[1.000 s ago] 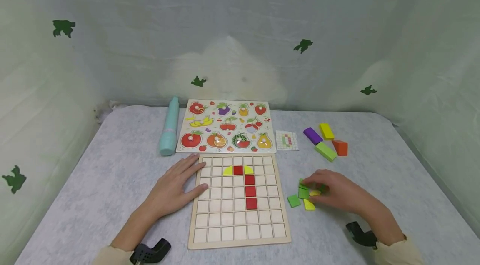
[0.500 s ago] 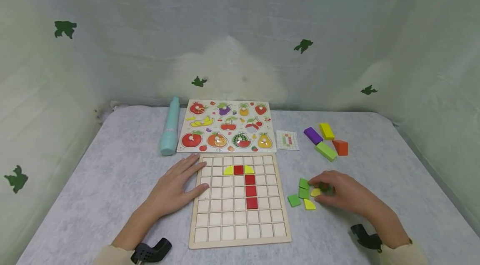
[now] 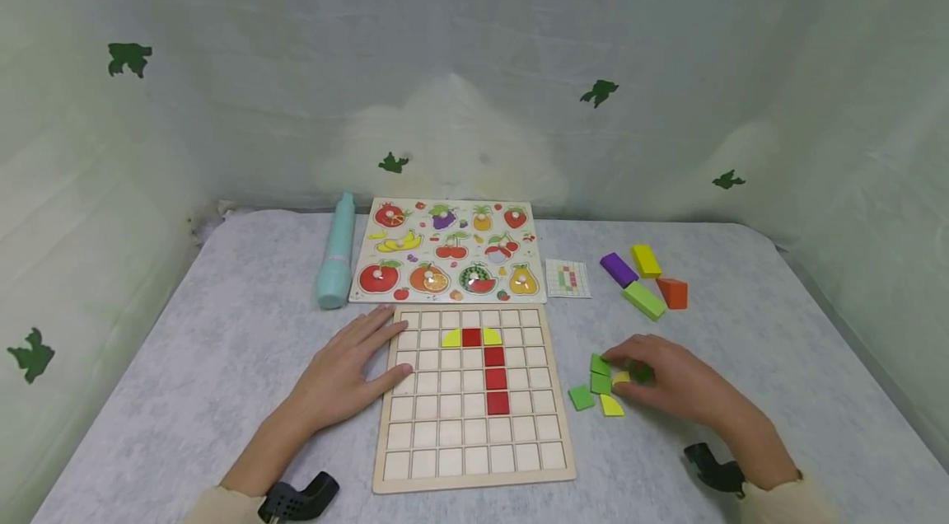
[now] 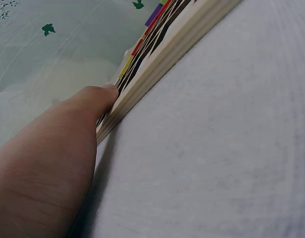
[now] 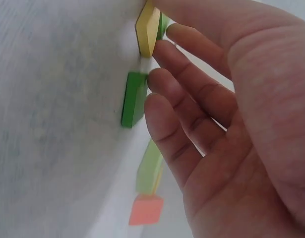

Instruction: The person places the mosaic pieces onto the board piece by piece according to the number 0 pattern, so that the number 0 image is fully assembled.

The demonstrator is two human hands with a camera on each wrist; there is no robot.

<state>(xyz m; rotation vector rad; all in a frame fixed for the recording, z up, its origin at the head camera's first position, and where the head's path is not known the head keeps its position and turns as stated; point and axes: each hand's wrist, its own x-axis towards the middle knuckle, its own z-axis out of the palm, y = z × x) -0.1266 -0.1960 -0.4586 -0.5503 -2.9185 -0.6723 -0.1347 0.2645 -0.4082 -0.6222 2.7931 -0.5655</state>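
My left hand (image 3: 344, 371) lies, fingers extended, on the left rim of the board (image 3: 474, 483), midway between the tabletop's (image 3: 222, 326) side edges, likely steadying it. My right hand (image 3: 680, 377) bends over green tiles (image 3: 582, 398) and yellow tiles (image 3: 611, 405) rightward, probably there for easy reach; whether it pinches one, I cannot tell.

Apparent filming booth (image 3: 474, 38): pale curtains (image 3: 853, 112) with green motifs (image 3: 129, 58) line three sides of cloth-covered worktop (image 3: 237, 301); black wrist cameras (image 3: 299, 498) show.
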